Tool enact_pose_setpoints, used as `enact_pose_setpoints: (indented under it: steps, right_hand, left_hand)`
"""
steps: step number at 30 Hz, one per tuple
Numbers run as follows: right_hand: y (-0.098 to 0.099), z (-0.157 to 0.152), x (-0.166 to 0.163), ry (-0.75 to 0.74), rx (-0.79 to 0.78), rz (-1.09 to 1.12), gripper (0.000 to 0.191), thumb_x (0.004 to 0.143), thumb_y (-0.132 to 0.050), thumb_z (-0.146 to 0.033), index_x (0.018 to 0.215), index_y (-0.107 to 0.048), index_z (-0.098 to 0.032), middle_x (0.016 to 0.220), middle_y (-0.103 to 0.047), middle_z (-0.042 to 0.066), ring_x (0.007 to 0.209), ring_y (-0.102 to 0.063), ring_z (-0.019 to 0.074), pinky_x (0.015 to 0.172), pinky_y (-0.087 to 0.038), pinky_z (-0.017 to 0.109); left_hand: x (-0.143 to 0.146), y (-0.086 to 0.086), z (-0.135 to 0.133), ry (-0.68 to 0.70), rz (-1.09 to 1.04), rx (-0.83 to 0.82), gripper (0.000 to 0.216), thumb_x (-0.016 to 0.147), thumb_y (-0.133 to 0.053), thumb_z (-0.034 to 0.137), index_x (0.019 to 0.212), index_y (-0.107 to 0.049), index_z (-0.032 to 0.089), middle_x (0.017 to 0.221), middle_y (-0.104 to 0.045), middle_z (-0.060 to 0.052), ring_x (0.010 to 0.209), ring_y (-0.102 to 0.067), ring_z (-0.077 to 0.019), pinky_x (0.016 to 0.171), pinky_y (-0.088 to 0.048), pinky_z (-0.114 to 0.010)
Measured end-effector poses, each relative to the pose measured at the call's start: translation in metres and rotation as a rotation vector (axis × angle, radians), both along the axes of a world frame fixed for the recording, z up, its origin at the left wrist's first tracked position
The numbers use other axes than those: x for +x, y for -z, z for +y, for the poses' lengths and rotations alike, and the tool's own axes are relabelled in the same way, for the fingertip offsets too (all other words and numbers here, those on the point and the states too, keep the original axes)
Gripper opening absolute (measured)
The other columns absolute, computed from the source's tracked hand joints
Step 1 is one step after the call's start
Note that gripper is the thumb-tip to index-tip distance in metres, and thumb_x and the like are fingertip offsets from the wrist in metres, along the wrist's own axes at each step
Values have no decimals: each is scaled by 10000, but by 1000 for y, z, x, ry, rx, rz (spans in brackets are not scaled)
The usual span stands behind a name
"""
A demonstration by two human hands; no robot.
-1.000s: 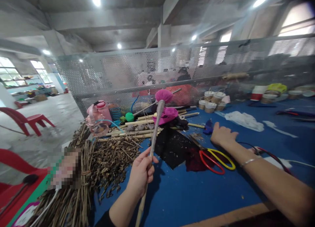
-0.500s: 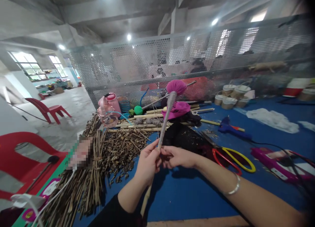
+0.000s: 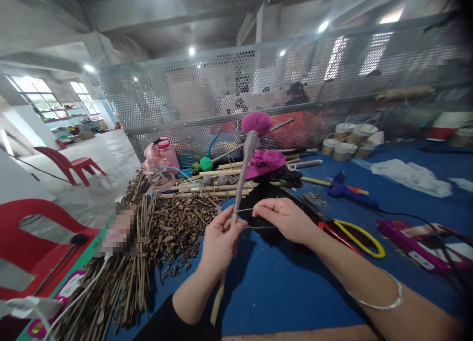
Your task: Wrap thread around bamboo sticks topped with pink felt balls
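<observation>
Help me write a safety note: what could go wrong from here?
If the right hand lets the grey thread slacken, the wrapping might loosen. Only the left hand grips the stick, so it could twist. The scissors lie close by the right forearm and might get knocked.

The stick (image 3: 218, 299) is pale tan, its thread (image 3: 244, 176) grey, its far ball (image 3: 256, 123) magenta. The table (image 3: 277, 294) is blue. On the right, the scissors (image 3: 337, 223) have one red and one yellow handle; on the left, the chairs (image 3: 24, 213) are red. The far grey fence (image 3: 177, 95) has a dotted pattern.
</observation>
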State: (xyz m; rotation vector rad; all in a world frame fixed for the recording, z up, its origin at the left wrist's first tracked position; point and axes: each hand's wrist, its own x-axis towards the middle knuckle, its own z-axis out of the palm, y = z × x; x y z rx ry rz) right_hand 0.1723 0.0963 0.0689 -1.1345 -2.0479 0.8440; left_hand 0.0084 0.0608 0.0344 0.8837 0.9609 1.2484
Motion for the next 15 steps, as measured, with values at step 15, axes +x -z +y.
enact_pose_setpoints:
  steps: [15]
  right_hand:
    - [26, 9, -8, 3, -84, 169, 287, 806, -477, -371, 702, -605, -137, 626, -551, 2, 588, -456, 111, 564, -349, 226]
  left_hand:
    - [-3, 2, -3, 107, -99, 36, 259, 741, -609, 339, 816, -439, 159, 717, -621, -1, 330, -295, 8, 271, -215, -106]
